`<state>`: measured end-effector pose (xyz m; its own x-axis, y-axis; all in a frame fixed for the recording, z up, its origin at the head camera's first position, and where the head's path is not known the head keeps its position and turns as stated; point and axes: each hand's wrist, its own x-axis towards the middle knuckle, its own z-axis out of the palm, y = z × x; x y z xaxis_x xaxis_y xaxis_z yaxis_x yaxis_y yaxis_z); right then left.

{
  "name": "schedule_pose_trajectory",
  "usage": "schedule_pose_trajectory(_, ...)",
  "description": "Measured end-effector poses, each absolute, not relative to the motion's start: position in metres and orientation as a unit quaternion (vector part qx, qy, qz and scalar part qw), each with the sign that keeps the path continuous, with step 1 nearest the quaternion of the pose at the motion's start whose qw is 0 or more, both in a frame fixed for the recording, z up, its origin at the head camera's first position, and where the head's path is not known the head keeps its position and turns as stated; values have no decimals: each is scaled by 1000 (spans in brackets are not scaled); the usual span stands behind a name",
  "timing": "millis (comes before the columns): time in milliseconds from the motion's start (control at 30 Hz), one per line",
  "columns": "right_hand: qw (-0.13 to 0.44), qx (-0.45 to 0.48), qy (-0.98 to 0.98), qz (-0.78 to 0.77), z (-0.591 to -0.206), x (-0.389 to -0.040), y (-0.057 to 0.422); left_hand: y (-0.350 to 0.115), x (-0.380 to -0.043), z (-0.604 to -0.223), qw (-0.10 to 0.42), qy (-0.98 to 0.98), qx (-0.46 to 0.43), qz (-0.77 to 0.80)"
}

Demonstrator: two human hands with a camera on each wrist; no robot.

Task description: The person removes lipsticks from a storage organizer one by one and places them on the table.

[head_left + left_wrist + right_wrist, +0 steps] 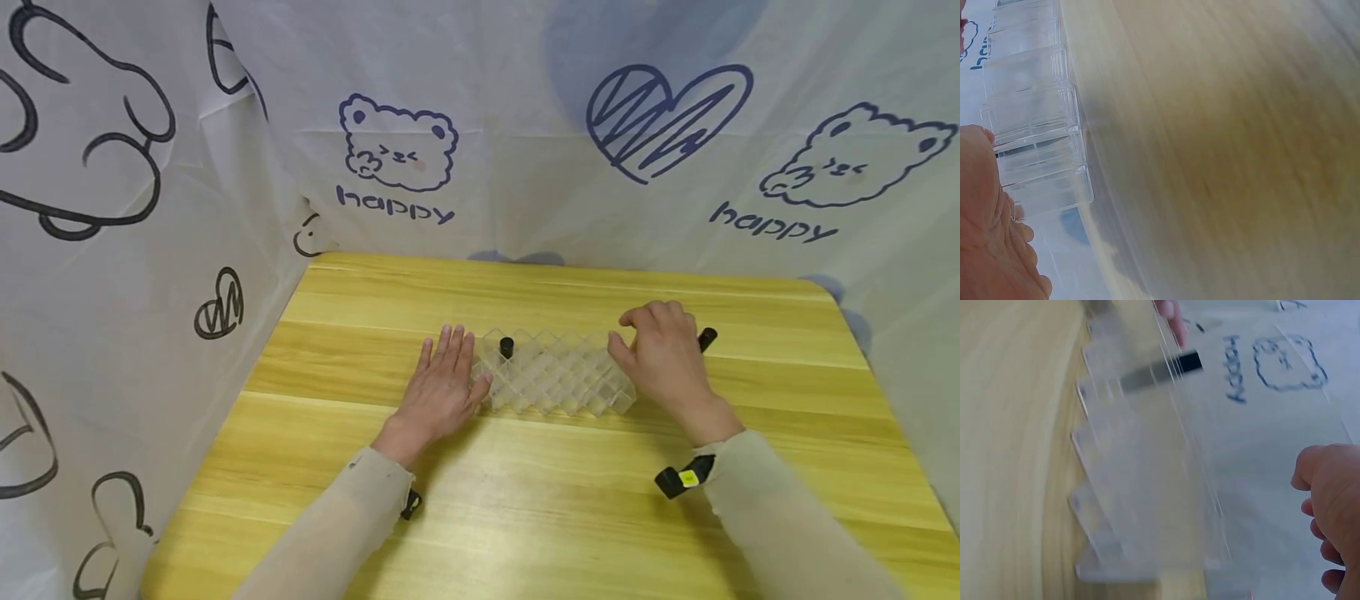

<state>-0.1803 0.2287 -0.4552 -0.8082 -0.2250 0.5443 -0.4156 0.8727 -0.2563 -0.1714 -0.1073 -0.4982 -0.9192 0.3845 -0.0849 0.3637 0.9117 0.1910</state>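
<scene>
A clear plastic organizer [558, 375] with diamond-shaped compartments stands on the wooden table. One black tube [507, 347] is upright in a compartment near its left end; in the right wrist view the tube's black top [1190, 362] sticks out above the rim. My left hand [442, 387] rests against the organizer's left end, fingers straight and thumb along its side. Over the right end hovers my right hand [663, 358], fingers loosely bent with nothing between them. Just right of that hand lies a second black cylindrical thing [707, 338], partly hidden by it.
The yellow wood-grain table [510, 508] has its far edge close to a white cloth [525, 167] printed with bears and hearts. Another cloth side [187, 375] hangs along the left. A black band with a yellow label [686, 477] sits on my right wrist.
</scene>
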Motion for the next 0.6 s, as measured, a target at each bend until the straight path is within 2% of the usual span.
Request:
schedule_pose_trajectory(233,256,222,-926,168,-462,-184,191,-108,-171,-499,59,975,193,91)
schedule_pose_trajectory(600,176,234,-943,156,-467,-187,150,-108,-172,-499,62,976,189,91)
